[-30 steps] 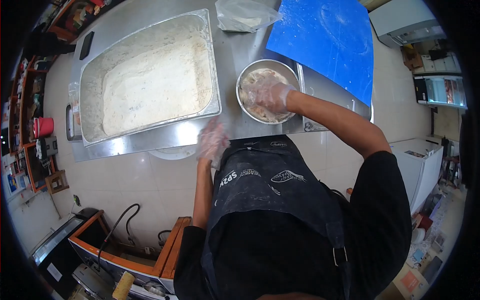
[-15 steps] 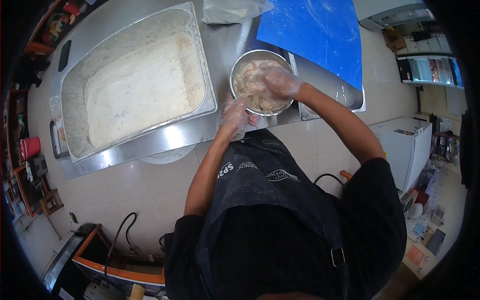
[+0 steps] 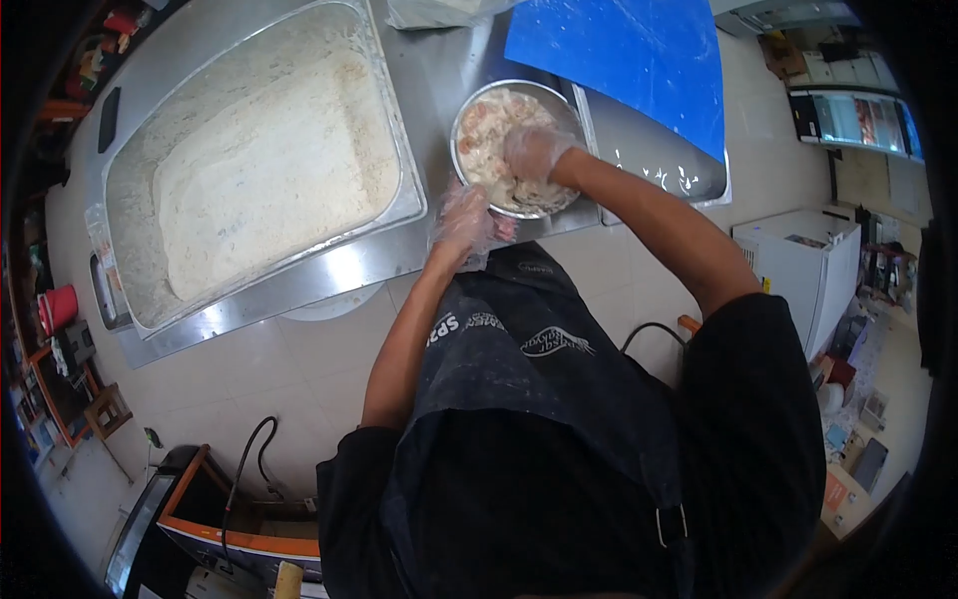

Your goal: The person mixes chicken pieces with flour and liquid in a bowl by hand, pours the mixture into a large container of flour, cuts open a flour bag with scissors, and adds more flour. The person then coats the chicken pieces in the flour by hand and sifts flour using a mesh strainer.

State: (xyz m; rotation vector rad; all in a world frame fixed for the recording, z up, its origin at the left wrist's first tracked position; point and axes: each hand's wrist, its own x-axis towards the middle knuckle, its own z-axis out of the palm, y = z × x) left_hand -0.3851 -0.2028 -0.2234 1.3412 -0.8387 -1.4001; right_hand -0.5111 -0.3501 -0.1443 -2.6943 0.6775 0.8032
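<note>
A round metal bowl stands at the counter's front edge, holding a wet, pale, batter-like mixture with pinkish pieces that look like raw meat. My left hand, in a clear plastic glove, grips the bowl's near-left rim. Also gloved, my right hand reaches into the bowl from the right. Its fingers are sunk in the mixture and hidden, so their grip does not show. To the left is a large rectangular metal pan with white flour spread in it.
A blue sheet with white smears lies over a metal tray right of the bowl. A plastic bag sits at the back. A dark flat object lies left of the pan. The metal counter ends just before my apron.
My right hand has moved slightly left and deeper into the mixture, uncovering more pinkish pieces at the back of the bowl. My left hand keeps its hold on the rim. The view has shifted slightly.
</note>
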